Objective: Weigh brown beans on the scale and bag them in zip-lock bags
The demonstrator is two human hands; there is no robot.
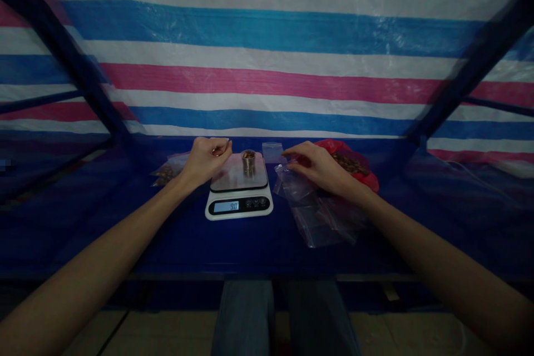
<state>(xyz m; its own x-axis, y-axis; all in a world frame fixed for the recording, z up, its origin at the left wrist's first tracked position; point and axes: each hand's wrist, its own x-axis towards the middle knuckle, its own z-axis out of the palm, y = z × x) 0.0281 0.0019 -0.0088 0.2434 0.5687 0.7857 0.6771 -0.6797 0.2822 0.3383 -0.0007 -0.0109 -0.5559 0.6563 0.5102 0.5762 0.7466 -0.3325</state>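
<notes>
A white kitchen scale (239,214) with a metal plate stands on the blue table, its lit display showing the digits 9 and 0. On the plate sits a small cup (249,166) filled with brown pieces. My left hand (207,157) hovers over the plate's far left corner, fingertips pinched; whatever they may hold is too small to make out. To the right of the scale, my right hand (316,166) has its thumb and fingers apart, just above clear zip bags (308,222). One small zip bag (272,152) lies flat near its fingertips.
A red plastic bag (369,181) of brown pieces lies behind my right wrist. Filled clear bags (166,172) lie left of the scale, partly behind my left wrist. A striped tarp (267,83) hangs behind the table, with dark blue posts (442,94) on both sides.
</notes>
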